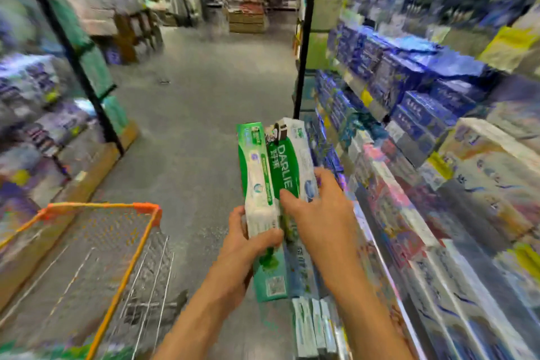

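Beside the cart [96, 205], left hand [248, 245], right hand [318, 213] hold toothpaste boxes [280, 164].

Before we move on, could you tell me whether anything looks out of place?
Only a small dark scrap lies loose on the floor; the toothpaste boxes in the left hand and right hand look intact.
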`<state>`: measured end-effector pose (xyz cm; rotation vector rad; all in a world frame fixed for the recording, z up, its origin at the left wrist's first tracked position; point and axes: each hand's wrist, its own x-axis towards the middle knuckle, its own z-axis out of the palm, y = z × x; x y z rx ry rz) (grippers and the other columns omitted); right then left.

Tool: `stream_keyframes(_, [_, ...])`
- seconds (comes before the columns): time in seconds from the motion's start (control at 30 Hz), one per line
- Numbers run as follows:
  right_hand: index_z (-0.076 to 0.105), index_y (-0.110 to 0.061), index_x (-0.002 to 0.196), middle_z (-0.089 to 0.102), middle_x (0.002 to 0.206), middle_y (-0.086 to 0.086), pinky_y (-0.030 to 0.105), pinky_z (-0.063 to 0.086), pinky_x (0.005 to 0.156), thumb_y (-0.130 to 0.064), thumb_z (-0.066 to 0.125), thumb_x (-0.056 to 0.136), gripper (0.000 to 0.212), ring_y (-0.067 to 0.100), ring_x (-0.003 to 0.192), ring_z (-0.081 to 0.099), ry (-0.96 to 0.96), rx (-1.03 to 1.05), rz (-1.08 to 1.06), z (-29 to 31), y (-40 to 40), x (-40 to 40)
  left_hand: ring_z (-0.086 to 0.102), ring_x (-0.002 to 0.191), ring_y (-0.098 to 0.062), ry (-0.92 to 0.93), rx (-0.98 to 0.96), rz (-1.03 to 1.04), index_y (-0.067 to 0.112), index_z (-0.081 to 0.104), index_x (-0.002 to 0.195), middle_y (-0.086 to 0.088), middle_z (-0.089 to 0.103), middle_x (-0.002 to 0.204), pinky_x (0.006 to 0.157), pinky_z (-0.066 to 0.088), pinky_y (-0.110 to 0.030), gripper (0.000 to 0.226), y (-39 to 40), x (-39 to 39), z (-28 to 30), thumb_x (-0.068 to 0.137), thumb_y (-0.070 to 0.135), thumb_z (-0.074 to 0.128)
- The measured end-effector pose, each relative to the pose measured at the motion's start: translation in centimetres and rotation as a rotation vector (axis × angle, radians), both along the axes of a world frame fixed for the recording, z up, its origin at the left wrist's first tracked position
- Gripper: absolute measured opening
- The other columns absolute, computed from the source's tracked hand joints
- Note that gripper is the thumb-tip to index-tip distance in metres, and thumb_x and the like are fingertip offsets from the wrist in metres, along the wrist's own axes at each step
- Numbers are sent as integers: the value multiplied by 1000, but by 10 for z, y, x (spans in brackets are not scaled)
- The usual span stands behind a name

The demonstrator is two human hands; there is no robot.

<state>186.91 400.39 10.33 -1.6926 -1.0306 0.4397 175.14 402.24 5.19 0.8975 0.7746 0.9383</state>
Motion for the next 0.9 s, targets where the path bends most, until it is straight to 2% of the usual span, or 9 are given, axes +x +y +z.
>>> stream_keyframes(0.13, [53, -33, 106, 61, 78, -23, 12, 42, 58, -23, 70, 77, 35, 0, 68, 59, 76, 39, 189, 23, -17, -64, 66, 82, -28, 22, 23, 162, 21, 50, 115, -14, 69, 102, 74, 54, -43, 79, -31, -53, 31, 39, 17, 75])
stream_keyframes(0.23, [51, -32, 112, 62, 88, -21, 4, 47, 64, -15, 69, 80, 41, -17, 69, 57, 161, 62, 366, 20, -26, -113, 68, 80, -20, 65, 52, 258, 21, 49, 116, -9, 70, 100, 65, 56, -33, 76, -52, -101, 33, 44, 9, 72])
stream_keyframes(0.3, [56, -28, 116, 66, 97, -15, 8, 46, 66, -18, 69, 82, 38, -12, 77, 60, 194, 27, 450, 16, -29, -146, 69, 79, -16, 76, 50, 275, 24, 50, 113, -6, 69, 100, 61, 55, -29, 73, -66, -139, 33, 46, 9, 73])
stream_keyframes(0.4, [53, -26, 127, 66, 113, -9, 15, 49, 75, -18, 64, 87, 42, 3, 95, 62, 244, -28, 581, 9, -39, -206, 69, 88, -24, 115, 14, 316, 29, 50, 113, -9, 69, 104, 68, 55, -36, 74, -87, -202, 28, 45, 13, 76])
stream_keyframes(0.5, [52, -30, 121, 64, 109, -12, 10, 50, 74, -11, 57, 92, 35, -6, 87, 61, 297, -21, 673, 3, -58, -272, 68, 90, -25, 159, -6, 361, 28, 49, 112, -10, 69, 105, 69, 55, -36, 76, -109, -265, 23, 43, 16, 78])
stream_keyframes(0.57, [50, -32, 113, 62, 101, -17, 5, 47, 66, -7, 52, 94, 31, -13, 77, 59, 319, -24, 709, 1, -69, -316, 69, 90, -25, 171, -23, 368, 28, 49, 110, -9, 69, 106, 68, 57, -36, 75, -122, -307, 21, 43, 17, 81])
stream_keyframes(0.63, [50, -33, 114, 61, 101, -14, 3, 46, 64, -6, 51, 94, 33, -8, 80, 59, 305, -44, 741, -5, -76, -353, 69, 91, -25, 183, -37, 367, 29, 48, 116, -7, 70, 107, 70, 57, -37, 74, -131, -345, 16, 53, 10, 83])
stream_keyframes(0.77, [57, -26, 115, 65, 92, -13, 17, 54, 69, -11, 55, 94, 26, -6, 75, 63, 378, -134, 771, -3, -86, -394, 71, 84, -23, 204, -78, 309, 30, 45, 123, -4, 69, 107, 66, 57, -38, 75, -132, -408, 18, 62, 8, 83])
stream_keyframes(0.9, [60, -10, 120, 69, 104, 5, 35, 58, 76, -20, 64, 89, 33, 17, 88, 68, 505, -262, 722, -9, -89, -403, 71, 85, -24, 192, -65, 234, 32, 47, 123, -4, 71, 106, 60, 56, -33, 73, -133, -431, 18, 58, 15, 74])
